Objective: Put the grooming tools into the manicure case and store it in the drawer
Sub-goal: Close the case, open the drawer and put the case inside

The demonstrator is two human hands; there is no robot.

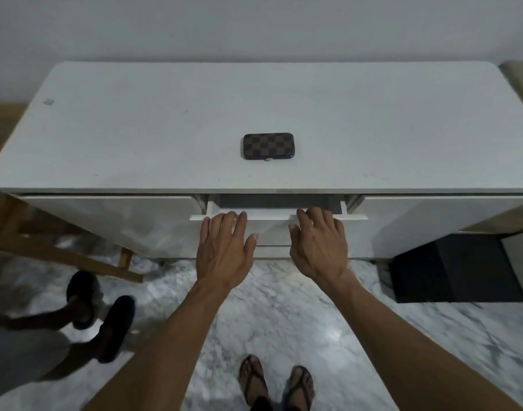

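A closed manicure case (pixel 268 145) with a brown and black check pattern lies flat on the white cabinet top (pixel 135 129), near the middle. Below it the middle drawer (pixel 269 216) stands pulled out a little, showing a dark gap. My left hand (pixel 224 250) rests on the drawer's front edge with its fingers hooked over the top. My right hand (pixel 319 244) grips the same edge further right. No loose grooming tools are in sight.
Another person's legs and dark shoes (pixel 106 318) stand at the left on the marble floor. A wooden frame (pixel 61 247) leans at the left. A black box (pixel 453 268) sits at the right. My sandalled feet (pixel 278 384) are below.
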